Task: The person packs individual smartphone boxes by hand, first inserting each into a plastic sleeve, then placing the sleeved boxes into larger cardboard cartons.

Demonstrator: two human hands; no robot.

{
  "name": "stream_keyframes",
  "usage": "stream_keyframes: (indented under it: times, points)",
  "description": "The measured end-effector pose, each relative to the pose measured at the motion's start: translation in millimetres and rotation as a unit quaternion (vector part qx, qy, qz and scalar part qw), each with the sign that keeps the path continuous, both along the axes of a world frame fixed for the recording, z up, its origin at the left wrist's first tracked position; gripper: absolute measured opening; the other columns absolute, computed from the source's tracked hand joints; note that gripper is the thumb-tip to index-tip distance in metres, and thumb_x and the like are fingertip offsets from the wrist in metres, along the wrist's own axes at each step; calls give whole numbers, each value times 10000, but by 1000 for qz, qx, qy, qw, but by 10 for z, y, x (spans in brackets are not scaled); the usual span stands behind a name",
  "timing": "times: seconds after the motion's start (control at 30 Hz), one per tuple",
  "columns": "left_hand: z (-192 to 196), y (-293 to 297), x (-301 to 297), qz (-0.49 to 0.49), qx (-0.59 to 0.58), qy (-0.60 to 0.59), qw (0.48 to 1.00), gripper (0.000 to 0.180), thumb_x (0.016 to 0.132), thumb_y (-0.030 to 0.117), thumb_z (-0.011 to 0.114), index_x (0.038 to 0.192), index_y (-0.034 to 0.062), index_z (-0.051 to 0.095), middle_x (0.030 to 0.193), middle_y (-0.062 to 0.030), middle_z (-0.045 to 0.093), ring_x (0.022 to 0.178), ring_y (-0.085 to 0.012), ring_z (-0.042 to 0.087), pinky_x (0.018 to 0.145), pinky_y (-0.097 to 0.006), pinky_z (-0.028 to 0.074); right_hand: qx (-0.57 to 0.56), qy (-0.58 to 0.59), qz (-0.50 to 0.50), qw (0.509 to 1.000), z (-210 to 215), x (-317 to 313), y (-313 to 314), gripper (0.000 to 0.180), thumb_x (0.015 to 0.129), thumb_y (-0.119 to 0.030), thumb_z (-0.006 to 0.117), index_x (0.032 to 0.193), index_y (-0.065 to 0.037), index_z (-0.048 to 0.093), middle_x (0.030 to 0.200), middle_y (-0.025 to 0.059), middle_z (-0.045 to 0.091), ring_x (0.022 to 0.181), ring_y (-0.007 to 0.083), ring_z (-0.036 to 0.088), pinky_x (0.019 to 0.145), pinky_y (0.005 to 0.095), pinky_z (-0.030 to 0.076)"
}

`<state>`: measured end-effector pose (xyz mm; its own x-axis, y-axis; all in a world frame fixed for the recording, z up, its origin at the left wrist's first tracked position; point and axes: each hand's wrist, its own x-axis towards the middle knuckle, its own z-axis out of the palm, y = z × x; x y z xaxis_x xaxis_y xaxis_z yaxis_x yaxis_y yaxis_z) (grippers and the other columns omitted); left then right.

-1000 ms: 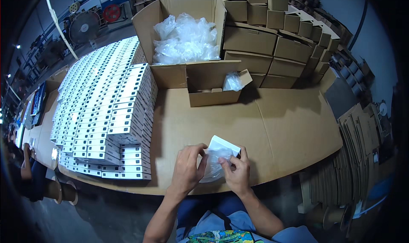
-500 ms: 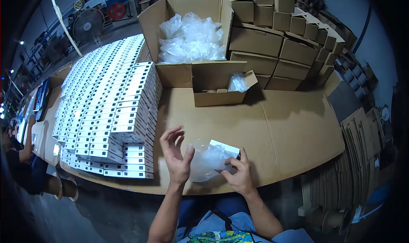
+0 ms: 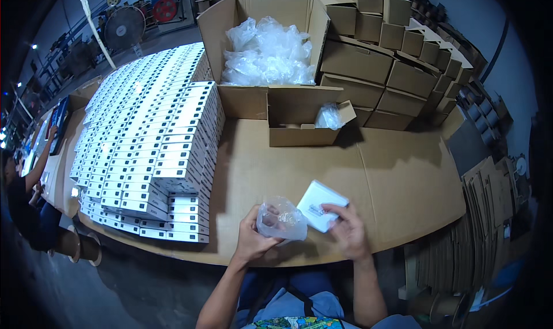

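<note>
My left hand [image 3: 253,237] is closed round a clear plastic bag [image 3: 283,220], whose mouth is spread wide. Just right of it, my right hand [image 3: 349,232] grips a flat white box [image 3: 319,205] by its right side, with the fingers over its top face. The box's near left edge is close beside the bag, and I cannot tell whether they touch. Both hands are over the near part of the cardboard-covered table [image 3: 397,185]. Some of the right fingers are blurred.
Stacked white boxes [image 3: 144,150] fill the table's left side. Beyond my hands stands an open carton [image 3: 302,137] with a plastic-wrapped item [image 3: 329,117]. Behind it, a larger carton [image 3: 216,38] holds clear bags [image 3: 268,52]. Brown cartons [image 3: 357,61] are piled back right. A person [image 3: 29,196] sits far left.
My left hand, open before, has closed on the bag. The white box, earlier partly behind the bag, has moved right with my right hand and shows its broad face. The view has shifted slightly.
</note>
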<state>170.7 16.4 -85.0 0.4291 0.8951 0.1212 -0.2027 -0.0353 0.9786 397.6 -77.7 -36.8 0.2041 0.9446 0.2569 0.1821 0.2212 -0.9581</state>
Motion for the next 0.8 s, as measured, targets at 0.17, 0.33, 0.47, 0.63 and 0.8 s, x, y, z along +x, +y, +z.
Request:
stream_keyframes:
  times: [0.17, 0.33, 0.47, 0.63, 0.8]
  points:
    - [-94, -5, -19, -33, 45, 21, 998, 615, 671, 49, 916, 1162, 19, 547, 968, -52, 692, 901, -124, 685, 825, -269, 556, 97, 198, -150, 964, 486, -39, 254, 358, 960, 11, 623, 1292, 17, 486, 1104, 81, 534, 1012, 159, 610, 923, 288, 527]
    - [-41, 10, 31, -54, 47, 47, 996, 576, 699, 40, 894, 1160, 11, 549, 967, -63, 706, 932, -130, 686, 843, -285, 559, 88, 261, -115, 955, 459, -327, 355, 343, 946, 8, 665, 1131, -42, 380, 1080, 86, 515, 998, 125, 596, 869, 247, 533]
    - [-105, 15, 12, -9, 55, 47, 997, 513, 721, 35, 872, 1150, 2, 593, 1028, -73, 718, 943, -132, 685, 847, -292, 564, 98, 154, -54, 982, 379, -492, 411, 359, 925, 44, 674, 1113, -36, 380, 1064, 72, 478, 966, 105, 574, 833, 238, 523]
    - [-90, -17, 30, 18, 42, 38, 998, 467, 724, 68, 881, 1090, -3, 601, 1018, -68, 717, 935, -129, 681, 829, -288, 553, 62, 111, -41, 991, 303, -284, 334, 324, 928, 46, 648, 1116, -32, 396, 1066, 74, 480, 956, 103, 552, 835, 245, 505]
    - [-80, -15, 54, 18, 63, 92, 994, 463, 721, 106, 889, 1076, 0, 611, 909, -81, 719, 849, -119, 684, 773, -286, 556, 38, 63, -8, 997, 278, -249, 378, 296, 908, 26, 667, 1123, -26, 470, 1031, 63, 508, 932, 109, 531, 826, 266, 482]
